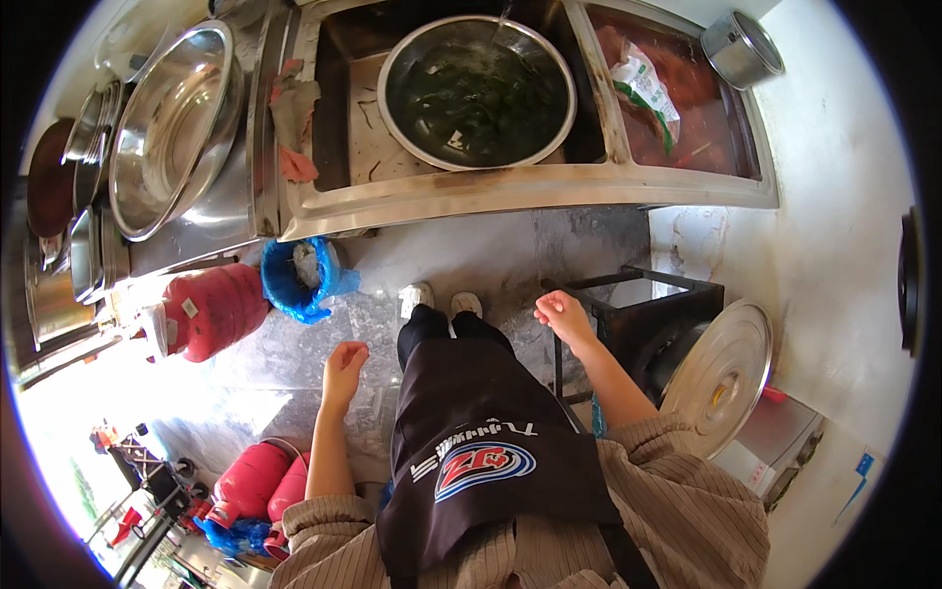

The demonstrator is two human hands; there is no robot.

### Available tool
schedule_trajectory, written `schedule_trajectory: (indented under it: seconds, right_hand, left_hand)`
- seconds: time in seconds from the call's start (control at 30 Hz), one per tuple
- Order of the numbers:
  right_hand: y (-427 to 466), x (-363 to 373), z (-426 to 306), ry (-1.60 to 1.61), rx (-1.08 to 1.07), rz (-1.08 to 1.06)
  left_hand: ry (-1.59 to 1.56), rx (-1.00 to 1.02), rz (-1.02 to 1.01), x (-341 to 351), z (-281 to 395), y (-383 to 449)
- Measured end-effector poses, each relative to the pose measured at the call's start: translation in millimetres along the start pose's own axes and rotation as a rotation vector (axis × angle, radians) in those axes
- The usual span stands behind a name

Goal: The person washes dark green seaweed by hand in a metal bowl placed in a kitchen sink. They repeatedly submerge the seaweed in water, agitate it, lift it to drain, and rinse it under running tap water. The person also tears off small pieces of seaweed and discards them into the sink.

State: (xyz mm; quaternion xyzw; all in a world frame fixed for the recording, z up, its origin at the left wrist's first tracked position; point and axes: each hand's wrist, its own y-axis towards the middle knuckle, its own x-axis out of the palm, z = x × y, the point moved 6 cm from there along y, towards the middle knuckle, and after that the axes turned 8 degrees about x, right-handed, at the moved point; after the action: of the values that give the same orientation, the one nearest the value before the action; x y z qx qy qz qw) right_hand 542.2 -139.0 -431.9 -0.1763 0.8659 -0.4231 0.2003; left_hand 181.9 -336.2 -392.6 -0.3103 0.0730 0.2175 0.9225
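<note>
Both my hands hang in the air in front of my dark apron [471, 412], touching nothing. My left hand [344, 374] is loosely curled at the left, with no object visible in it. My right hand [564, 316], fingers bent in, is beside a black metal frame stand [647, 294] and also shows nothing in it. Ahead of me, a large steel basin [385, 96] sits in the left bowl of a steel sink [441, 193]. Dark green leafy matter [478, 96] lies under water in the basin, and a stream of water [505, 13] falls into it.
The right sink bowl [706, 166] contains reddish liquid and a printed plastic bag [647, 88]. A metal can [742, 50] stands at its corner. Leftward are a wide basin [173, 132], a blue-lined bin [276, 283] and red gas cylinders [221, 309]. A round lid [725, 375] leans at right.
</note>
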Motion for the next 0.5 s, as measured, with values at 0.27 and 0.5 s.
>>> schedule_trajectory:
  seconds: [0.27, 0.5]
  right_hand:
    - [31, 38, 13, -0.033, -0.081, -0.129]
    - [46, 67, -48, -0.140, -0.088, -0.202]
  left_hand:
    - [-0.077, 0.065, 0.033, -12, 4, 0]
    - [-0.233, -0.072, 0.308, -35, -36, -60]
